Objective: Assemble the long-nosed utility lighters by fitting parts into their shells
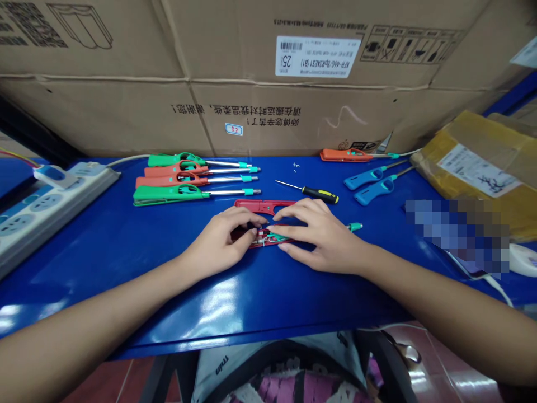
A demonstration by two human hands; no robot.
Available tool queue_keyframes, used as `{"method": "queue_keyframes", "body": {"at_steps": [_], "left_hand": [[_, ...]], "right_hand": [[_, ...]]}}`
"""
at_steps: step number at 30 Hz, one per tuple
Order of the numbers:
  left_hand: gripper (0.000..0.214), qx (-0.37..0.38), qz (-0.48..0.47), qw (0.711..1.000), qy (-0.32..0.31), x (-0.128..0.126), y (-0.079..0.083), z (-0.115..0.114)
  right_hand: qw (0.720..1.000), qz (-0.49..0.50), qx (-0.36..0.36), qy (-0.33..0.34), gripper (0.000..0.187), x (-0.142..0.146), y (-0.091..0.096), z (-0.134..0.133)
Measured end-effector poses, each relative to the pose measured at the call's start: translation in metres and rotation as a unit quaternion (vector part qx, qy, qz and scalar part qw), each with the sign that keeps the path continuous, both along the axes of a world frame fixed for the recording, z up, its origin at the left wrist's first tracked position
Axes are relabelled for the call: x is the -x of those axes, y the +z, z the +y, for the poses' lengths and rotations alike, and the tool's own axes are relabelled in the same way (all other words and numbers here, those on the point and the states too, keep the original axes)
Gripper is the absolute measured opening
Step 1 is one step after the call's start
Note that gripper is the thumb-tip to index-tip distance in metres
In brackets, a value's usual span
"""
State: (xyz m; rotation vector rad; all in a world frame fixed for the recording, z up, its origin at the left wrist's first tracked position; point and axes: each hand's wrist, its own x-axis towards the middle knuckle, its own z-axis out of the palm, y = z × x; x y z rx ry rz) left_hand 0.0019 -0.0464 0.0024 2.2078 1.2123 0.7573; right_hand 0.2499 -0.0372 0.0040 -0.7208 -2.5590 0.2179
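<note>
A red long-nosed lighter [262, 238] lies opened up on the blue table [126, 252], its insides showing, with a teal tip [355, 226] sticking out to the right. Just behind it rests a separate red shell half [260, 205]. My left hand [218, 240] presses down on the lighter's left end, fingers curled onto it. My right hand [321, 232] covers its middle and right part, fingers bent over it. A small yellow-and-black screwdriver [312, 192] lies just beyond my right hand.
Several green and orange lighters [188, 179] lie in a row at the back left. An orange lighter [346, 155] and two blue ones [371, 184] sit at the back right. A power strip [37, 201] is at left, cardboard boxes [251, 84] behind, a yellow parcel [474, 162] right.
</note>
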Motion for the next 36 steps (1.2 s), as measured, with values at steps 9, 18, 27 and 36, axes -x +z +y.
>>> {"method": "queue_keyframes", "body": {"at_steps": [9, 18, 27, 36], "left_hand": [[0.029, -0.060, 0.073, 0.992, -0.078, 0.004, 0.009, -0.008], [0.027, -0.022, 0.052, 0.996, -0.071, 0.004, 0.008, -0.006], [0.029, 0.065, 0.002, 0.997, -0.044, 0.003, 0.005, -0.004], [0.029, 0.050, 0.011, 0.997, -0.049, 0.002, 0.006, -0.006]], "right_hand": [[0.975, -0.180, -0.124, 0.022, 0.039, -0.001, 0.005, -0.003], [0.983, -0.157, -0.089, 0.024, 0.044, 0.001, 0.009, -0.011], [0.992, 0.068, 0.083, -0.066, 0.010, -0.009, 0.000, 0.013], [0.976, 0.067, 0.165, -0.126, 0.016, 0.006, -0.011, 0.010]]}}
